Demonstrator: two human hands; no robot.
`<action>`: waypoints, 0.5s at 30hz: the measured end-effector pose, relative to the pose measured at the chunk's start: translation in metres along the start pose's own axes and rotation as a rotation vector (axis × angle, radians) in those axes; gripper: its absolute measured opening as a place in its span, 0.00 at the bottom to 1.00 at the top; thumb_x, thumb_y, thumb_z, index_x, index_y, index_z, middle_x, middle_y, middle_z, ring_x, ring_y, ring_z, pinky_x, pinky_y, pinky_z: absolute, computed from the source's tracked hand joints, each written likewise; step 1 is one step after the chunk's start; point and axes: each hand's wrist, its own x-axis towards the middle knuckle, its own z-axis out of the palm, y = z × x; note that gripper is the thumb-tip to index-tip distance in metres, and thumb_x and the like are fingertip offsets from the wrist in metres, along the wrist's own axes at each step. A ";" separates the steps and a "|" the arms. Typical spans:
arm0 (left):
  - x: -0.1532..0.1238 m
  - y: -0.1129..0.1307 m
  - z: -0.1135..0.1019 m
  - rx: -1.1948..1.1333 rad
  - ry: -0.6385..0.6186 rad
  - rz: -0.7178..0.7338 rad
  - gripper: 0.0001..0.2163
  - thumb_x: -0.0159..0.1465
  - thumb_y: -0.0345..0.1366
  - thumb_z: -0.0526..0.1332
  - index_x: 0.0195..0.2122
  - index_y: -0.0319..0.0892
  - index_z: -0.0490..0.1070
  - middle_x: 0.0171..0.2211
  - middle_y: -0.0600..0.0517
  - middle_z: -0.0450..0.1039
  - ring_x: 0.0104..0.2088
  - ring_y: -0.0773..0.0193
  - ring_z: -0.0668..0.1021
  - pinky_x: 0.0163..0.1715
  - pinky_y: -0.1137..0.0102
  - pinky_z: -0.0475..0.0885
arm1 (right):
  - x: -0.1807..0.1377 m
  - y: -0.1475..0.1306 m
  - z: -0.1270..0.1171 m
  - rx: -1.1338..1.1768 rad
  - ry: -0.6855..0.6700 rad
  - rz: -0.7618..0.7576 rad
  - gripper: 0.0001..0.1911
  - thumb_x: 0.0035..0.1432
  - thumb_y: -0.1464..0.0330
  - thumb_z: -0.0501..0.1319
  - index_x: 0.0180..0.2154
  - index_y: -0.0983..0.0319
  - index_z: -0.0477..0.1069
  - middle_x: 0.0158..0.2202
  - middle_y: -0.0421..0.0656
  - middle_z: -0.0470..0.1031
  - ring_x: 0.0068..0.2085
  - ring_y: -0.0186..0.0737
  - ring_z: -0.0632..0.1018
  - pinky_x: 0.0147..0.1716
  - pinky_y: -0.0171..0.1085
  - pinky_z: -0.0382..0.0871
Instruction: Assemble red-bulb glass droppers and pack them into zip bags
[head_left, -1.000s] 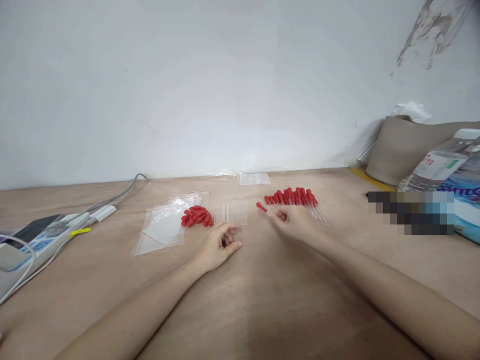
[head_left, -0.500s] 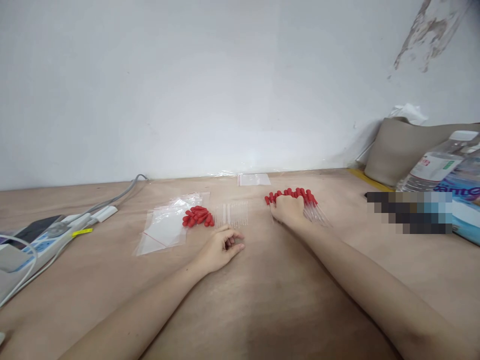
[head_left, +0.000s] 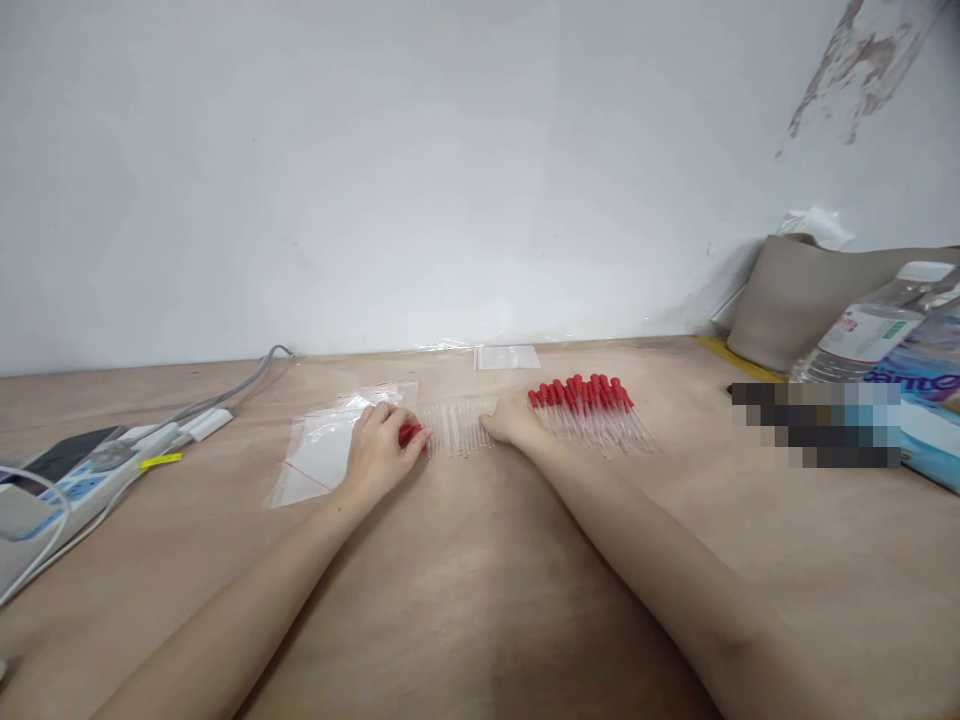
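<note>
My left hand (head_left: 379, 445) rests curled over a small heap of red rubber bulbs (head_left: 411, 434), hiding most of them; its fingers are closed on the bulbs. My right hand (head_left: 510, 420) reaches to the right end of a row of clear glass tubes (head_left: 456, 428), fingers bent at the tubes, and what it grips is hidden. To the right lies a row of finished droppers with red bulbs (head_left: 589, 405).
Clear zip bags (head_left: 322, 450) lie left of the bulbs, another small bag (head_left: 508, 357) by the wall. A power strip with cables (head_left: 97, 465) sits at the left. Water bottles (head_left: 877, 335) and a beige pouch (head_left: 810, 290) stand at the right.
My right hand left the finished droppers and moved left to the clear tubes. My left hand moved forward and left onto the red bulbs.
</note>
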 end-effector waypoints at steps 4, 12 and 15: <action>0.002 -0.013 0.004 0.117 -0.018 -0.021 0.10 0.54 0.43 0.60 0.24 0.42 0.69 0.29 0.48 0.64 0.33 0.56 0.66 0.36 0.61 0.63 | 0.007 -0.001 0.000 0.045 -0.057 0.040 0.16 0.45 0.65 0.59 0.35 0.68 0.73 0.35 0.55 0.75 0.34 0.50 0.76 0.27 0.38 0.66; 0.000 -0.004 0.002 0.012 0.092 0.017 0.07 0.57 0.37 0.57 0.24 0.42 0.67 0.29 0.49 0.63 0.33 0.58 0.67 0.35 0.63 0.63 | -0.007 0.009 -0.016 0.167 -0.016 -0.038 0.14 0.54 0.63 0.52 0.31 0.66 0.70 0.29 0.50 0.75 0.31 0.42 0.75 0.27 0.34 0.64; -0.005 0.020 -0.003 -0.148 0.062 0.081 0.05 0.58 0.35 0.56 0.26 0.41 0.65 0.28 0.51 0.64 0.31 0.62 0.68 0.32 0.67 0.65 | -0.029 0.026 -0.029 0.221 0.040 -0.130 0.14 0.59 0.62 0.47 0.34 0.63 0.66 0.27 0.45 0.73 0.29 0.36 0.74 0.29 0.32 0.63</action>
